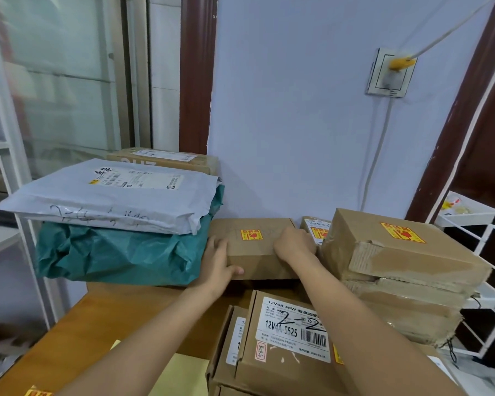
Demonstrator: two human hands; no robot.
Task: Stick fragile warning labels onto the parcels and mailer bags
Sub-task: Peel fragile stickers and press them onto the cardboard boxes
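Both hands clasp the small labelled box (255, 247) by its ends: the left hand (217, 261) curls round one end, the right hand (293, 242) round the other. Its long axis runs straight between the two grips, with the fragile label (251, 234) on top, nearer the right hand.

A wall socket (390, 72) with a yellow plug (401, 63) sits above the hands; a white wire rack (480, 252) stands right of them.

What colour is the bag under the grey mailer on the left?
Teal green, crumpled plastic, lying beneath the grey mailer; seen in the head view.
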